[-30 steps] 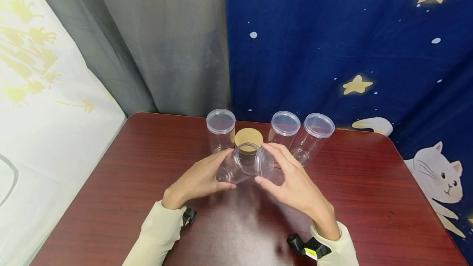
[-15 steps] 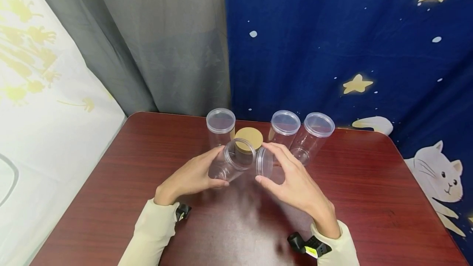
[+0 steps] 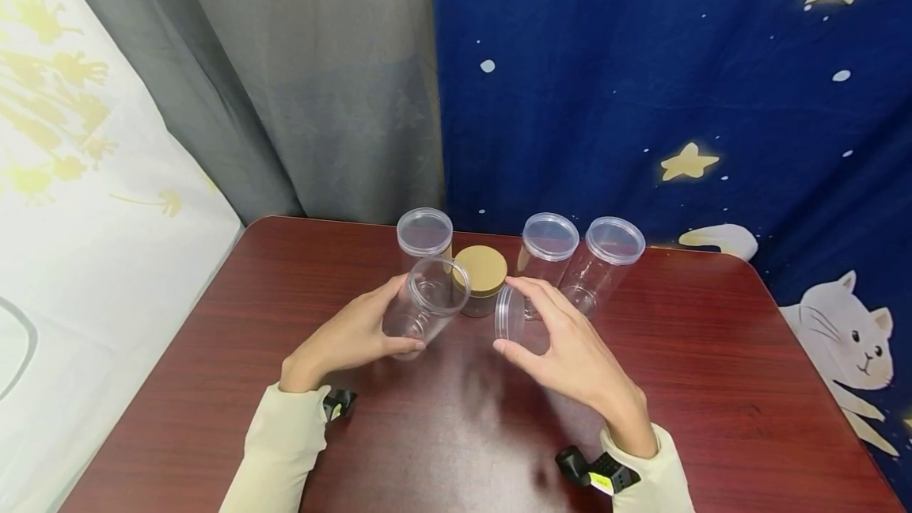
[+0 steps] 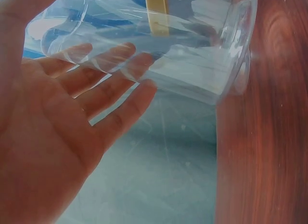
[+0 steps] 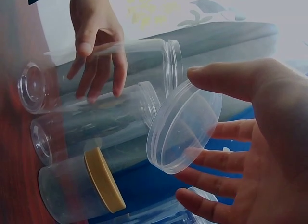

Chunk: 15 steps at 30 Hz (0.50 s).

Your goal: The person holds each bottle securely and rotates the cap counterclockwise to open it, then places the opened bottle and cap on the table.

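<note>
left wrist: left hand (image 4: pixel 53 118), fingers (image 4: pixel 125 108) along jar (image 4: pixel 192 60) | head: fingers mostly hidden

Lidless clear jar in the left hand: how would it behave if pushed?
The clear jar looks empty and thin-walled, so it's probably light. Its tall, narrow shape might tip, and its round wall would likely roll once down.
</note>
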{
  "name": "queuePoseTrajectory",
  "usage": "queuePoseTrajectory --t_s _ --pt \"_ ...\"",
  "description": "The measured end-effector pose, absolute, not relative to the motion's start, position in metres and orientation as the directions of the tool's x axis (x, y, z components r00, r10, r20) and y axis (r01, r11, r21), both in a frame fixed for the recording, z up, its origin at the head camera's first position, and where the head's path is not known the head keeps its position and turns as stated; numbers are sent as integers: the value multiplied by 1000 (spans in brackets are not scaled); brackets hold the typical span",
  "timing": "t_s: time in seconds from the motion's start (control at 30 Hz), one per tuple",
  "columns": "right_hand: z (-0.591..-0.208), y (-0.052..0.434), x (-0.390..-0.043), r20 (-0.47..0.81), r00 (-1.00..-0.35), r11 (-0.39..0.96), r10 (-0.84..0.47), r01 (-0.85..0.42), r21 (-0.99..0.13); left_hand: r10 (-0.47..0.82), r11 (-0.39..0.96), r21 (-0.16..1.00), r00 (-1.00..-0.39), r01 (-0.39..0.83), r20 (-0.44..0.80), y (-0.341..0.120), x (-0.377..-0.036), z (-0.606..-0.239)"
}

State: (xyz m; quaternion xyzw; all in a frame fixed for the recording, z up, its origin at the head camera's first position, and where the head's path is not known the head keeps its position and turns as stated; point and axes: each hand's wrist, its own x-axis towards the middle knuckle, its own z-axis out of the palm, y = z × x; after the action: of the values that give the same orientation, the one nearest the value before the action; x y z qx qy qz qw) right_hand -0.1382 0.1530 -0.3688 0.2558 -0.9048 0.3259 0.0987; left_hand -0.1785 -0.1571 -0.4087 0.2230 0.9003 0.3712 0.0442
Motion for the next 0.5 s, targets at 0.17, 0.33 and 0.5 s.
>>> queuePoseTrajectory --t_s 0.17,0.33,0.5 --pt "-369 153 -139 338 -852 662 -400 -523 -537 422 620 699 -903 357 87 -163 -180 -410" --pt "-371 154 -139 328 -855 666 -401 -518 -536 409 621 702 -908 350 91 -168 -182 -410" --pt "-371 155 -140 330 -855 667 -401 -519 -534 404 618 704 -910 349 97 -175 -183 -410"
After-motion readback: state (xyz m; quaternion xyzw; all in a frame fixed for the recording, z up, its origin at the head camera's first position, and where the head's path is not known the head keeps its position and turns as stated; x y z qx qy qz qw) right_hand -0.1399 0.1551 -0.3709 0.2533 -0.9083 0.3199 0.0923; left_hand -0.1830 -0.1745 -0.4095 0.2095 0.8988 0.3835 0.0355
